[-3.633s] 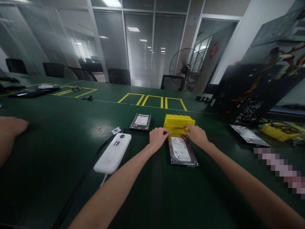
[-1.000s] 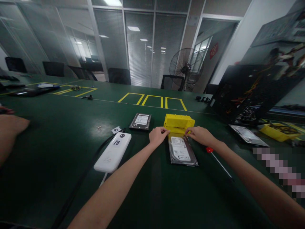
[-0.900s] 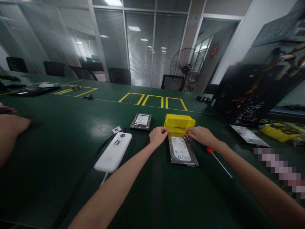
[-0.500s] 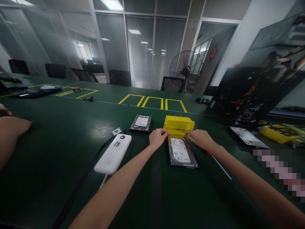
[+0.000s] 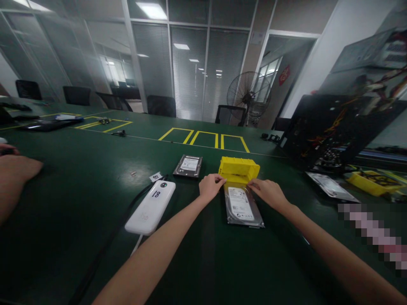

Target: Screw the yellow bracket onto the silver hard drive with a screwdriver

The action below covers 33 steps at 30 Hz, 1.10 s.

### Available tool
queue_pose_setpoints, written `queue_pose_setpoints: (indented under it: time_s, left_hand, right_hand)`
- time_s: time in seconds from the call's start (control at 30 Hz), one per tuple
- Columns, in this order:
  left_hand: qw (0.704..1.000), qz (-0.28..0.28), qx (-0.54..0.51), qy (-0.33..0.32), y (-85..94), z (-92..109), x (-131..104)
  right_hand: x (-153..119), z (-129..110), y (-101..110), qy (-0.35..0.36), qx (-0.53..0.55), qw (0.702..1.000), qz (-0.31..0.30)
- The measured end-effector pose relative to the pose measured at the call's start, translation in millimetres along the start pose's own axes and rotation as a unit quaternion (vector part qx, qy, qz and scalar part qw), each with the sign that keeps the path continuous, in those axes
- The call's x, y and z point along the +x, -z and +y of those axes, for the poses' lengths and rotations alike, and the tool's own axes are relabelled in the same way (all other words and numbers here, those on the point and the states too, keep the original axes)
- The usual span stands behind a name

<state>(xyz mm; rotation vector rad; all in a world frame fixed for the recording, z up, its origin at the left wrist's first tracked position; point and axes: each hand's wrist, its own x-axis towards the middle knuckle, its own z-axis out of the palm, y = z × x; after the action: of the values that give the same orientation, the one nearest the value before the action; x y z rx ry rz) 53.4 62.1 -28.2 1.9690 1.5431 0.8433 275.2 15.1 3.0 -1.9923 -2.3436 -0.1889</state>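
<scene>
A small yellow plastic bin (image 5: 239,163) stands just beyond a hard drive (image 5: 243,207), its opening tipped toward me. My left hand (image 5: 210,186) pinches the bin's near left corner, thumb and fingers pressed together. On the opposite side, my right hand (image 5: 267,192) grips the near right corner in the same way. Directly below the bin's near edge lies the hard drive, label up, flat on the table. Further to the left is a second hard drive (image 5: 188,165). What is inside the bin is hard to make out.
A white power bank (image 5: 151,207) marked 18, with cables, lies left of my arm. Another person's hand (image 5: 19,167) rests at far left. An open computer case (image 5: 337,127), another drive (image 5: 332,186) and a yellow tray (image 5: 372,184) stand right. Yellow tape (image 5: 205,132) marks the green table.
The bin has tilted toward me, so more of its inside shows. Both hands keep their hold on its near corners. The view has shifted slightly.
</scene>
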Motion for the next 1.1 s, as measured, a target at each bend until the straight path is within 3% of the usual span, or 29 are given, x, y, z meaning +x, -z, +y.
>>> queue_pose_setpoints:
  time_s: [0.33, 0.7, 1.1]
  left_hand:
    - [1.000, 0.003, -0.011, -0.005, -0.9, -1.4, 0.9]
    - [1.000, 0.008, -0.006, -0.014, -0.6, -0.2, 0.8]
    - [1.000, 0.018, 0.003, -0.008, -2.4, -1.0, 0.4]
  right_hand:
    - [-3.5, -3.0, 4.1, 0.031, -0.047, 0.998, -0.006]
    - [0.6, 9.3, -6.5, -0.002, 0.082, 0.996, 0.021]
    - [1.9, 13.4, -5.0, 0.001, 0.082, 0.997, 0.009]
